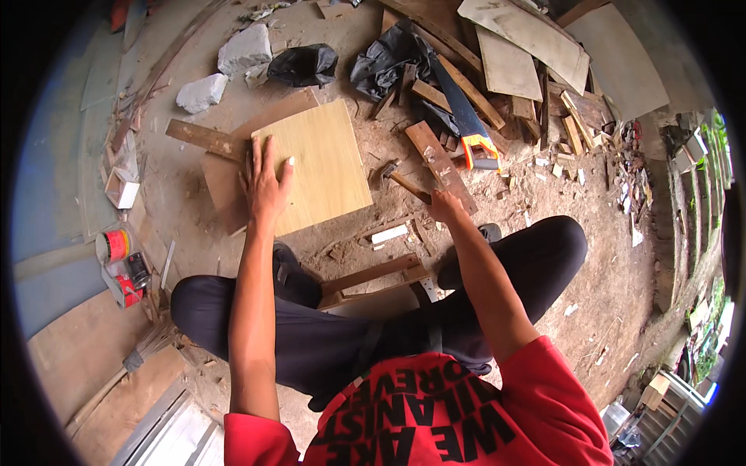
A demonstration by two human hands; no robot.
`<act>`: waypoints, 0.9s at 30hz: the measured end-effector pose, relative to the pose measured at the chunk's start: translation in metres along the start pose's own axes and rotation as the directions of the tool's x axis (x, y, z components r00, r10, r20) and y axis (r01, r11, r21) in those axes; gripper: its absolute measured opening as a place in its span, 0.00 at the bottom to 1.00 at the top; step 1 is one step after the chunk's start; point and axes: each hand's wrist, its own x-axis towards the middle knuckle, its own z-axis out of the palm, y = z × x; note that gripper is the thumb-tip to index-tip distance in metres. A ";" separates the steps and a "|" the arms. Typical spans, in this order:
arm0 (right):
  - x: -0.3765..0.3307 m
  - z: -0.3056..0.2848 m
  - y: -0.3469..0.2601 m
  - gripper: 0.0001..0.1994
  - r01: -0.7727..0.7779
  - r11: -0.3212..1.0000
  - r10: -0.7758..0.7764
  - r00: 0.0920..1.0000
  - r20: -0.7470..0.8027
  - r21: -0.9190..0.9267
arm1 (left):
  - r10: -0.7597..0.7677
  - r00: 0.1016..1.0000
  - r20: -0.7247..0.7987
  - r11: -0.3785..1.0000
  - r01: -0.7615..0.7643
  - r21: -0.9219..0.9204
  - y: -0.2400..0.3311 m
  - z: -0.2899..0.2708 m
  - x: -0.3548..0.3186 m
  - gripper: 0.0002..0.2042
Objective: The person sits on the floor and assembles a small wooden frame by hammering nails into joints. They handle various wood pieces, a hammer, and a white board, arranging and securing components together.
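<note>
My left hand [265, 186] lies flat with fingers spread on the left edge of a pale square plywood board [322, 167]. A dark wooden strip [203, 139] runs from beneath or beside that hand out to the left. Under the pale board a browner panel [221, 186] shows. My right hand [446, 206] is wrapped round the wooden handle of a hammer [406, 185], whose head points up and to the left, just right of the board. Beyond the hammer lies a brown plank [437, 159], partly beside my right hand.
A handsaw [460, 109] with an orange handle rests on scrap wood at the back. Black plastic bags [392, 62] and white stone blocks [245, 50] lie farther off. Cans [118, 245] stand at left. A wooden frame [373, 279] sits between my legs.
</note>
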 end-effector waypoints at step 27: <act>0.125 0.018 -0.117 0.08 0.136 0.982 -0.035 0.815 -0.579 0.132 | 0.072 0.997 0.041 0.997 -0.073 0.014 0.007 0.002 0.018 0.30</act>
